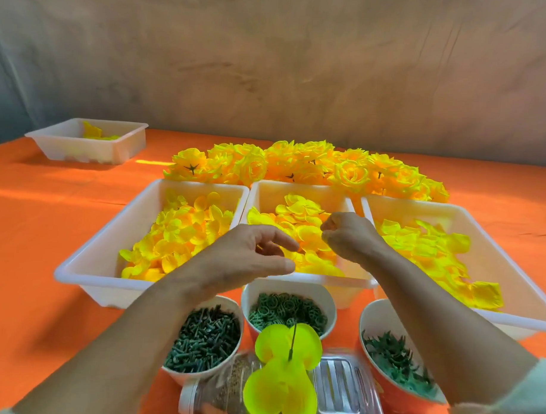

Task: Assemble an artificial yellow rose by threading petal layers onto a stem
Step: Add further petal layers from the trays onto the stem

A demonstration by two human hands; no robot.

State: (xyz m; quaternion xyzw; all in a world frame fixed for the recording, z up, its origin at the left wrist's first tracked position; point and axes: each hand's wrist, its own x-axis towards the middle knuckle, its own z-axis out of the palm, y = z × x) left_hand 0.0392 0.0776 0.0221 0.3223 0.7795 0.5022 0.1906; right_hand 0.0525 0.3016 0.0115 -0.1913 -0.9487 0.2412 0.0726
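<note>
Left grip [254,255] hangs wide, thumb and fingers apart with nothing visible between them, over the shared edge of the left tray [87,262] and the middle tray [266,191]. It looks ready to take whatever is passed across. Right grip [348,237] dips curled fingertips into the middle tray's petal layers [299,220]; whether it has closed on one I cannot tell. The right tray [420,210] holds another batch, so the layers seem sorted by kind, each within reach. Behind the trays lies a heap of finished roses [298,167], parked out of the way. In the near row, left to right, cups of dark stems [202,340], green rings [288,309] and spiky calyxes [396,359] stand on the orange worktop [32,229]. Nearest the person, low in the middle, the part-built rose [281,390] rests with its thin stem [292,340] poking free of the petals, probably so the next layer can slide straight on.
</note>
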